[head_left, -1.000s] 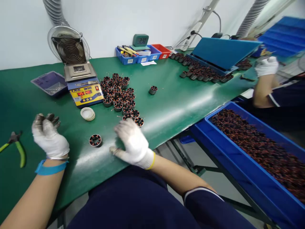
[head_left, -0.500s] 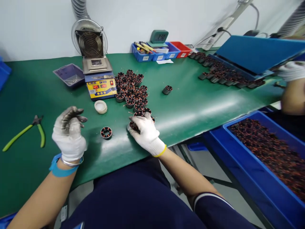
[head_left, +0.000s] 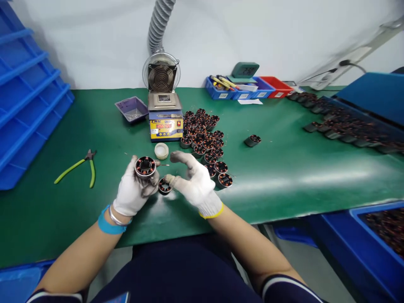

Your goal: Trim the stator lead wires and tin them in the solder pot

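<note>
My left hand (head_left: 134, 191), in a smudged white glove, grips a motor stator (head_left: 145, 167) by its side, its ring of copper windings facing up and wire ends sticking out to the right. My right hand (head_left: 197, 183), also gloved, is just to the right with thumb and fingers apart and nothing between them. Close to its thumb, a second stator (head_left: 164, 186) stands on the green table (head_left: 246, 202). Beyond my right hand is a cluster of several stators (head_left: 208, 145). A small round white pot (head_left: 161, 151) sits behind my hands.
Behind the pot stands a solder pot unit (head_left: 166, 124) with a fan, beside a purple tray (head_left: 132, 110). Green-handled cutters (head_left: 85, 162) lie at left, near blue crates (head_left: 28, 97). One stator (head_left: 253, 140) lies apart at right. Small bins (head_left: 222, 94) line the wall.
My left hand has gone from empty to holding a stator. My right hand has let go at the cluster and moved beside the left. The view has swung left.
</note>
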Demonstrator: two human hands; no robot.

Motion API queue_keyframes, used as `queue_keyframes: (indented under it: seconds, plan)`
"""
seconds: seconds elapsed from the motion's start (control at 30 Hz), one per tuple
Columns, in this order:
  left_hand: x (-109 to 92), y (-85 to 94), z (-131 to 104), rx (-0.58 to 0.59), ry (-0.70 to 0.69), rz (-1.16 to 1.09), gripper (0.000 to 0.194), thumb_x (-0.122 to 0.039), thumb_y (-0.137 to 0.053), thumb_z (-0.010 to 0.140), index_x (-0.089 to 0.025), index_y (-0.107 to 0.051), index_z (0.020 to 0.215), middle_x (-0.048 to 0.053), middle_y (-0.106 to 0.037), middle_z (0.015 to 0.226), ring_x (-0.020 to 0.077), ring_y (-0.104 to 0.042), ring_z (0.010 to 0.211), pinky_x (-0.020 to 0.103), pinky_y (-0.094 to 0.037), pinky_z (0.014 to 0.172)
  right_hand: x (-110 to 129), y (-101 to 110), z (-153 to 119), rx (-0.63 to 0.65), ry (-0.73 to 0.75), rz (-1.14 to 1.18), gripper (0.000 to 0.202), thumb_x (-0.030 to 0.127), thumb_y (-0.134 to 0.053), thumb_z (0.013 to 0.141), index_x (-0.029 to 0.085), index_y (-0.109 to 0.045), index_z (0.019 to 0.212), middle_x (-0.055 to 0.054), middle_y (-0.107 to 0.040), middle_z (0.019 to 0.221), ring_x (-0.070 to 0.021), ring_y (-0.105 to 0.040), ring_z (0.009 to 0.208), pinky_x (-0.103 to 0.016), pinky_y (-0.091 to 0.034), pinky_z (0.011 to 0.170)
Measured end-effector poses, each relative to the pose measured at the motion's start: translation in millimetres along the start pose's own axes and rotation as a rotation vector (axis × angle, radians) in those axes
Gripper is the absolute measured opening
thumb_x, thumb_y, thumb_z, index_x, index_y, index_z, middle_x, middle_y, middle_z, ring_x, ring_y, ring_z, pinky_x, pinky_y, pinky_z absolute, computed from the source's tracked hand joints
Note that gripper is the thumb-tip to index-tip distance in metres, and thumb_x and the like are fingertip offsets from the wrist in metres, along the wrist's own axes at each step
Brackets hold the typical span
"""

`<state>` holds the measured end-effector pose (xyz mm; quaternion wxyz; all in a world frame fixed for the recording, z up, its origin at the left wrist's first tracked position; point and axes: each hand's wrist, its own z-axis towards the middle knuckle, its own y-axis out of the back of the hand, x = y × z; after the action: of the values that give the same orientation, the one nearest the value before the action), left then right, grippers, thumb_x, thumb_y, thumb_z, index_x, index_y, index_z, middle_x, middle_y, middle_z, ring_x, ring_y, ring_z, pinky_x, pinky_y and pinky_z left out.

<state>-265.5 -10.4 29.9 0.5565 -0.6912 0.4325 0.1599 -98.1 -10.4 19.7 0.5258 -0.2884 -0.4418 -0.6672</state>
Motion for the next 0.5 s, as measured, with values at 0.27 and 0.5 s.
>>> queue_keyframes:
  seconds: [0.27,0.5]
  plan:
    - [-2,4.4,-2,0.069,0.103,-0.082,0.04,-0.047,-0.046,0.092,-0.015,-0.066,0.078,0.003,-0.058,0.057,0.0079,-0.036,0.035,0.021,-0.03,0.037,7,-2,19,0.072,0.156,-0.006,0.01,0.022,-0.059,0.09,0.021,-0.066,0.084,-0.005,-0.074,0.095,-0.0215,-0.067,0.107,-0.046,-0.04,0.111]
    - [-7,11.5,3,-0.108,-0.174,-0.343,0.039,-0.031,-0.053,0.082,-0.018,-0.043,0.046,0.003,-0.052,0.056,0.0124,-0.052,0.052,0.024,-0.043,0.048,53,9,42,0.259,0.445,-0.263,0.01,0.024,-0.056,0.09,0.024,-0.061,0.081,-0.005,-0.071,0.092,-0.0253,-0.066,0.111,-0.056,-0.039,0.112]
